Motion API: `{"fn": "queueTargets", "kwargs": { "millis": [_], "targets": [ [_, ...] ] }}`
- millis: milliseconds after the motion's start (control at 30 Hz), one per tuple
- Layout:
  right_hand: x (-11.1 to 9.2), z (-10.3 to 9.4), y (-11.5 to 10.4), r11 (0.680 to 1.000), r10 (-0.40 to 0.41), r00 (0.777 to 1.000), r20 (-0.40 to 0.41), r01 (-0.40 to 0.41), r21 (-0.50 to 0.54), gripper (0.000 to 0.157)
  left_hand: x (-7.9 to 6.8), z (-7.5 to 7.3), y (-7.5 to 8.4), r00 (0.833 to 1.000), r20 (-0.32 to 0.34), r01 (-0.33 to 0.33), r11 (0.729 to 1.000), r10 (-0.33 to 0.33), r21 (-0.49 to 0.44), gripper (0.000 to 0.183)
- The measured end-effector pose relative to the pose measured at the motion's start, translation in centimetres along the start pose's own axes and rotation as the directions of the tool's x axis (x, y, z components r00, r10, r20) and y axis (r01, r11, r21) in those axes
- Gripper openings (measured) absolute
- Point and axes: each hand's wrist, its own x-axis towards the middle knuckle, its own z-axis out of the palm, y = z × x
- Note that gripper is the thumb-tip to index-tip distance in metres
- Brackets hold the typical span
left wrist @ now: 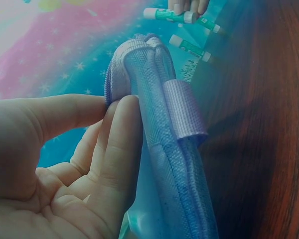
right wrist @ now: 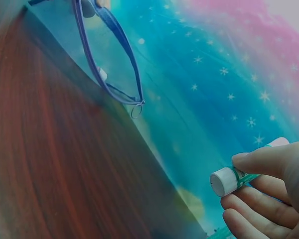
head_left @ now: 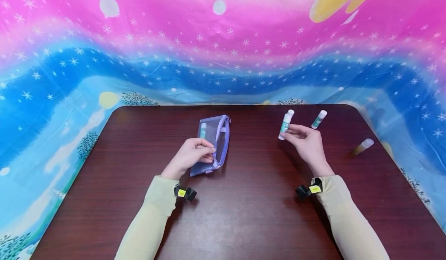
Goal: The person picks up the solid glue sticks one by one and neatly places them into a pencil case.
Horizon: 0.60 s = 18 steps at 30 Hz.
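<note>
A purple mesh zip pouch [head_left: 206, 170] stands left of the table's middle, its zipped mouth gaping toward the right. My left hand [head_left: 189, 155] pinches the near side of that mouth between thumb and fingers, close up in the left wrist view. Through the mesh shows a glue stick [head_left: 203, 130] with a white cap and green label. My right hand [head_left: 308, 146] grips another glue stick [head_left: 284, 126] upright by its lower part, well to the right of the pouch. In the right wrist view, thumb and fingers wrap this glue stick [right wrist: 226, 180].
Just behind the held one, a glue stick [head_left: 290, 112] is partly hidden. Another glue stick [head_left: 318, 119] stands beyond the right hand. Near the right table edge is a stick with a translucent cap and brownish body [head_left: 363, 146]. A patterned cloth [head_left: 223, 66] hangs behind the table [head_left: 230, 213].
</note>
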Motion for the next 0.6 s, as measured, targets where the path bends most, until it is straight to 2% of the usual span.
{"fn": "queueTargets", "kwargs": {
  "millis": [167,267,367,467,600],
  "targets": [
    [0.4,0.3,-0.7,1.0,-0.016,1.0,0.005,0.016,-0.007,0.042,-1.0,0.5,1.4,1.0,0.003,-0.01,1.0,0.01,0.01,0.019],
    [0.6,0.7,-1.1,1.0,-0.011,1.0,0.012,0.011,0.006,0.043,-1.1,0.6,1.5,1.0,0.003,-0.013,1.0,0.013,0.011,0.019],
    [0.8,1.0,-1.7,1.0,0.0,1.0,0.027,-0.001,0.031,0.041,-1.1,0.6,1.5,1.0,0.0,-0.005,1.0,0.005,0.013,0.02],
    [0.4,1.3,-3.6,0.999,-0.002,0.999,0.037,0.0,0.043,0.039,-1.1,0.6,1.5,1.0,-0.002,0.0,1.0,0.0,0.015,0.02],
    [0.1,1.8,-5.2,0.999,-0.008,0.999,0.035,0.006,0.048,0.038,-0.1,0.3,0.1,1.0,-0.016,-0.006,1.0,0.006,0.01,0.02]
  ]
}}
